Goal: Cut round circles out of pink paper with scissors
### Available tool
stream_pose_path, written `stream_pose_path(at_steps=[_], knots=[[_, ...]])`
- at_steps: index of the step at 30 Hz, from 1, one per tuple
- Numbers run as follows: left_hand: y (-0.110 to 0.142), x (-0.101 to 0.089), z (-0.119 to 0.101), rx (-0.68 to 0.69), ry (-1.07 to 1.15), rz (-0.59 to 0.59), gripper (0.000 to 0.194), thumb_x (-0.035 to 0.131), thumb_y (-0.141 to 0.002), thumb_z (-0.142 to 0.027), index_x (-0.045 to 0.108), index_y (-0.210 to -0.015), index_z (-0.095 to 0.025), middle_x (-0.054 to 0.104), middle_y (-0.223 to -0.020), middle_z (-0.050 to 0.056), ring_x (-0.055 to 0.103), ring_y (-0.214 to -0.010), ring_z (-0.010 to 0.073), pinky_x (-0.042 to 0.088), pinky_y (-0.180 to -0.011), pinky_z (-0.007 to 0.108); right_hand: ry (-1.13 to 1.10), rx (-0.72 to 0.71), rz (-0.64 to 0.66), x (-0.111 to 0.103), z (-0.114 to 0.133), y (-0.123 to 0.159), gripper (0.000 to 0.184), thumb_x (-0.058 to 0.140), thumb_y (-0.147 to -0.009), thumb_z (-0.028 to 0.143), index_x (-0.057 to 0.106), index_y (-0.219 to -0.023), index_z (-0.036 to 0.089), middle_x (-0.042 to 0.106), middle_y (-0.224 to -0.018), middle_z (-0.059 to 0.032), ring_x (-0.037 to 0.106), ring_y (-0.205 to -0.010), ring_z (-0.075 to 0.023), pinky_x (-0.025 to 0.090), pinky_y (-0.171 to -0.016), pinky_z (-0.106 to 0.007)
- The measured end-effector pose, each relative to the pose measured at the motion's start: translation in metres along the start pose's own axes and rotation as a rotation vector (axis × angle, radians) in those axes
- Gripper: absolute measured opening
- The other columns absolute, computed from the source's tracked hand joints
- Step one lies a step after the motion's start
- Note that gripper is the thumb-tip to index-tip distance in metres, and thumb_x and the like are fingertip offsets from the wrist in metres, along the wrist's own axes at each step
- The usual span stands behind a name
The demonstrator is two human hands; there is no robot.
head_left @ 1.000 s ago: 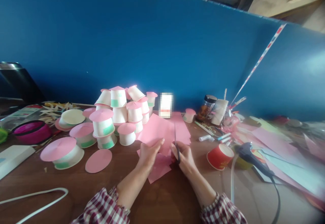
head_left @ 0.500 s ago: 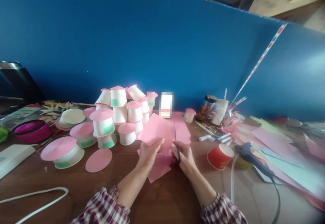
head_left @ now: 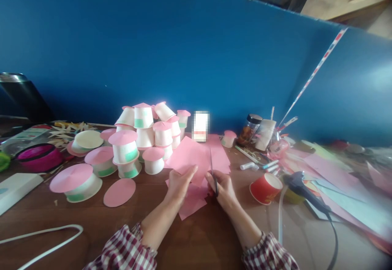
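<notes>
My left hand [head_left: 179,182] pinches a sheet of pink paper [head_left: 190,156], its thumb lying on top and its fingers beneath. In my right hand [head_left: 224,188] is a pair of scissors [head_left: 214,179], their blades pointing away from me along the sheet's right side. I cannot tell whether the blades are parted. More pink paper [head_left: 192,207] lies on the table under and behind my hands. To the left of my left hand lies a loose pink paper disc [head_left: 119,193]. Beyond it, several white paper cups [head_left: 125,153] with pink paper tops are stacked.
On the right stand a red paper cup [head_left: 266,189] and a dark glue gun [head_left: 309,194] with its cord. A lidded jar [head_left: 249,129] and markers [head_left: 270,165] are farther back. A magenta pouch [head_left: 39,158] and a white cable [head_left: 61,243] lie left. A blue wall [head_left: 183,49] rises behind.
Almost nothing differs. Both hands, the pink sheet and the scissors keep nearly the same place, with only a very slight shift of the whole view.
</notes>
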State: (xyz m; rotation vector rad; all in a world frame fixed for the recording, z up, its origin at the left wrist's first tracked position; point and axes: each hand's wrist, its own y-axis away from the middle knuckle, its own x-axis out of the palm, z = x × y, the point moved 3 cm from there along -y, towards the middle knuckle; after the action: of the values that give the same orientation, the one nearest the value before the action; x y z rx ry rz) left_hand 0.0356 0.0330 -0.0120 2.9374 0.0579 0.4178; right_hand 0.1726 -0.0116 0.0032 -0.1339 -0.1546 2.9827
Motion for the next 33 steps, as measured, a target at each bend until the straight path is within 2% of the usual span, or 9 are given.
stream_pose_path(at_steps=[5,15,25,33], knots=[[0.0027,0.0000,-0.0035,-0.008,0.029,-0.005,0.037,0.077,-0.056,-0.041,0.068,-0.065,-0.007,0.064,-0.054,0.010,0.061,-0.050,0.0222,0.048,-0.047,0.031,0.000,0.002,-0.008,-0.0003,-0.0016,-0.0011,0.035,0.067,-0.072,0.048,0.059,-0.066,0.014,0.046,-0.043,0.0056,0.042,-0.036,-0.0078,0.033,-0.035,-0.019],[0.0043,0.0005,-0.0063,-0.001,-0.027,-0.049,0.038,0.079,-0.053,-0.038,0.071,-0.072,-0.005,0.067,-0.059,0.011,0.064,-0.058,0.0247,0.050,-0.051,0.031,-0.021,0.003,-0.020,-0.0018,-0.0038,-0.0024,0.039,0.069,-0.068,0.052,0.057,-0.065,0.015,0.049,-0.044,0.0041,0.044,-0.038,-0.0091,0.034,-0.035,-0.019],[0.0059,0.0020,-0.0081,0.010,0.007,-0.039,0.041,0.079,-0.054,-0.036,0.072,-0.078,-0.004,0.069,-0.062,0.012,0.063,-0.057,0.0229,0.051,-0.053,0.031,-0.019,0.012,-0.017,-0.0008,0.0008,0.0000,0.037,0.068,-0.070,0.049,0.056,-0.062,0.015,0.045,-0.041,0.0058,0.042,-0.035,-0.0077,0.033,-0.033,-0.018],[0.0058,0.0012,-0.0075,-0.004,0.021,-0.017,0.038,0.079,-0.054,-0.038,0.071,-0.071,-0.005,0.068,-0.061,0.012,0.063,-0.057,0.0231,0.050,-0.052,0.030,0.009,0.013,-0.025,-0.0016,-0.0001,-0.0010,0.039,0.067,-0.070,0.052,0.055,-0.060,0.016,0.046,-0.040,0.0052,0.041,-0.034,-0.0080,0.033,-0.033,-0.019]])
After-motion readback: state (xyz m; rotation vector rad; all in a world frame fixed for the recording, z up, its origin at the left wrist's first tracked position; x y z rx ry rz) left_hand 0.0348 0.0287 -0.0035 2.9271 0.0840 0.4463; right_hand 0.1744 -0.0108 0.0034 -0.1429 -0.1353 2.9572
